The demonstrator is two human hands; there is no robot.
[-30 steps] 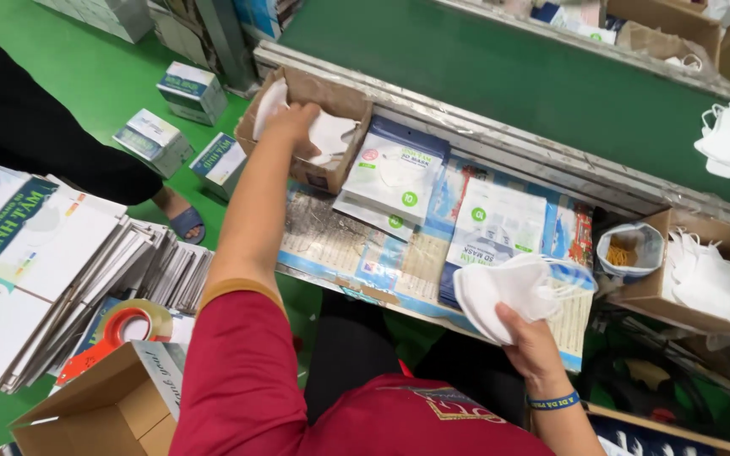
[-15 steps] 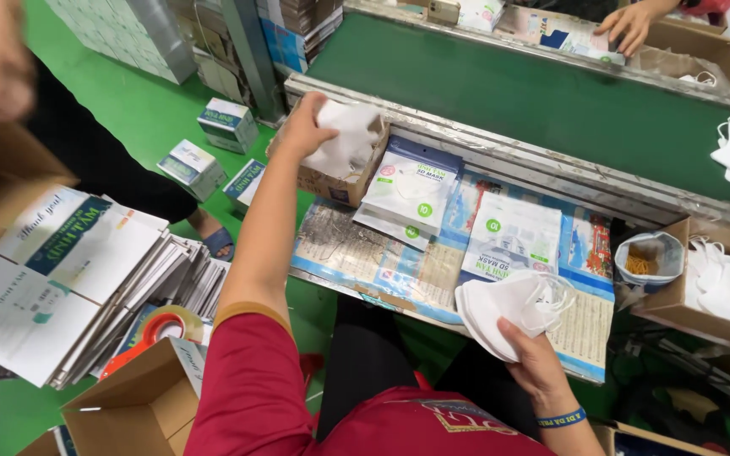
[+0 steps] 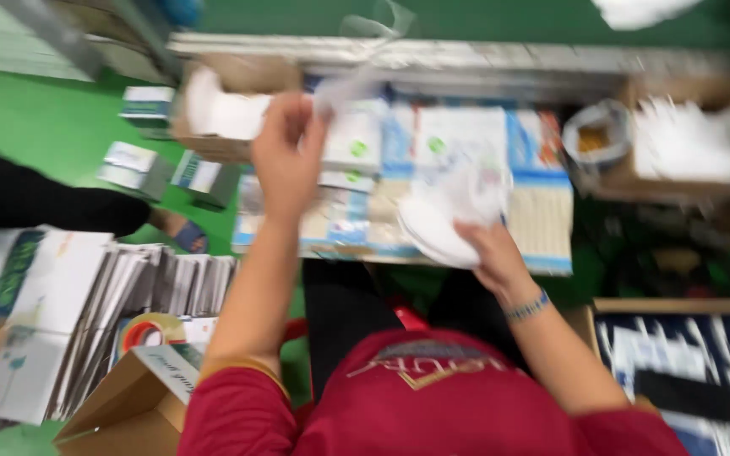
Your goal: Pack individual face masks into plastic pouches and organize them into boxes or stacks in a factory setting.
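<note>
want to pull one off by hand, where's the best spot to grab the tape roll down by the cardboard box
Grip the tape roll by its outer rim, with a hand coming from above. It appears to lie flat, open core facing up, so the top side is free. A cardboard box crowds its near edge and flat cartons its far edge, so the sides look cramped. The picture is blurred, so this is a rough judgement.

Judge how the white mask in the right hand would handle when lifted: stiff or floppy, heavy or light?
The white mask looks thin and cupped, pinched at one edge by the right hand, so it is probably light. It seems to keep its rounded shape, suggesting soft material that is not fully limp, though blur limits certainty. It likely crushes easily if squeezed.
</note>
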